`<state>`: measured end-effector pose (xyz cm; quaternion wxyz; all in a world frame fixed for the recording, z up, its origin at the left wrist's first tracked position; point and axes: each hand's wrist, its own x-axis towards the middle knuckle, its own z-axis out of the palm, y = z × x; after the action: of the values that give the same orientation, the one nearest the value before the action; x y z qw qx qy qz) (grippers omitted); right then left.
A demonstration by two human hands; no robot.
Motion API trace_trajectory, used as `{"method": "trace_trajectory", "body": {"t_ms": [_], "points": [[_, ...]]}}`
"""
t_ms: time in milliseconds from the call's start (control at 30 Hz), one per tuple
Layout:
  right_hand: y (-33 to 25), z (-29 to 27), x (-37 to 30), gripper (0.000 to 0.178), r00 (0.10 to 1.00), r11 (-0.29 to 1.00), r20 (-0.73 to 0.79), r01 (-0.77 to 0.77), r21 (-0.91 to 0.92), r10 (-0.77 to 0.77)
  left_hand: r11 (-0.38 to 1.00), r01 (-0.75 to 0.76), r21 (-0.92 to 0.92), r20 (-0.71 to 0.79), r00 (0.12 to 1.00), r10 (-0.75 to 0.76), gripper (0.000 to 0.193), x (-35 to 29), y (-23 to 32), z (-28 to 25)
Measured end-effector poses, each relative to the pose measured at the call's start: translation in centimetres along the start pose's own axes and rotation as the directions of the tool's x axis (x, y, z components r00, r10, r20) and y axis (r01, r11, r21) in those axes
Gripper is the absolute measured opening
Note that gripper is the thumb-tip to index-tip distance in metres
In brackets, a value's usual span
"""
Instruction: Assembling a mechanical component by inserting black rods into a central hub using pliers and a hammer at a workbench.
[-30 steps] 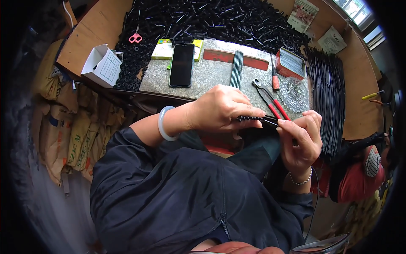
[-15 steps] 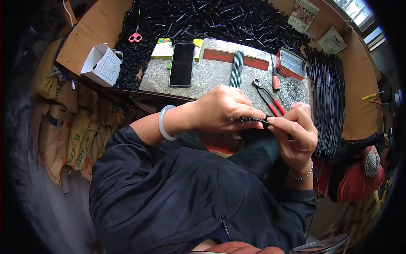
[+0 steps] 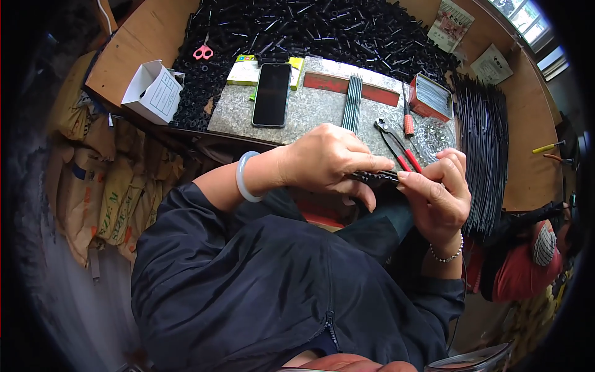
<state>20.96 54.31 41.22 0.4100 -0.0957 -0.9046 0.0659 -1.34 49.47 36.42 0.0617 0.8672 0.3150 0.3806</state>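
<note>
Slim black ribbed rod (image 3: 374, 177) held level between both hands, just off near edge of speckled grey stone slab (image 3: 310, 111), above lap. Left hand (image 3: 328, 162) closed over rod's left part, fingers curled round it. Right hand (image 3: 440, 198) pinched on rod's right end, fingertips (image 3: 406, 177) pressed to it. Red-handled pliers (image 3: 396, 144) laid near slab's right edge, just beyond hands. Black smartphone (image 3: 273, 94) laid flat at slab's left part. Pink-handled scissors (image 3: 202, 52) seen among black parts at far left of wooden tabletop (image 3: 133, 46).
</note>
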Motion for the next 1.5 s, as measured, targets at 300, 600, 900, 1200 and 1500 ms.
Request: {"method": "trace_trajectory", "body": {"t_ms": [300, 600, 900, 1200, 1500], "points": [[-0.2, -0.3, 0.0, 0.024, 0.999, 0.999, 0.025, -0.033, 0.031, 0.032, 0.998, -0.02, -0.061, -0.015, 1.0, 0.019, 0.048, -0.3, -0.2, -0.4], [-0.2, -0.4, 0.0, 0.023, 0.999, 0.999, 0.032, -0.035, 0.018, 0.034, 1.0, -0.03, -0.002, -0.152, 0.988, 0.029, 0.038, -0.1, 0.2, 0.4], [0.1, -0.6, -0.3, 0.022, 0.998, 0.997, 0.032, -0.063, 0.034, 0.062, 1.0, -0.025, 0.0, -0.191, 0.981, 0.024, 0.026, 0.2, 0.2, 0.9], [0.2, -0.4, 0.0, 0.021, 0.998, 0.997, 0.043, -0.056, 0.061, 0.054, 0.999, -0.036, 0.005, -0.149, 0.988, 0.037, 0.029, 0.1, -0.2, 0.8], [0.8, -0.3, 0.4, 0.026, 0.996, 0.983, 0.065, -0.078, 0.164, 0.068, 0.999, -0.049, -0.002, -0.119, 0.992, 0.049, 0.028, 0.2, -0.3, 0.6]]}}
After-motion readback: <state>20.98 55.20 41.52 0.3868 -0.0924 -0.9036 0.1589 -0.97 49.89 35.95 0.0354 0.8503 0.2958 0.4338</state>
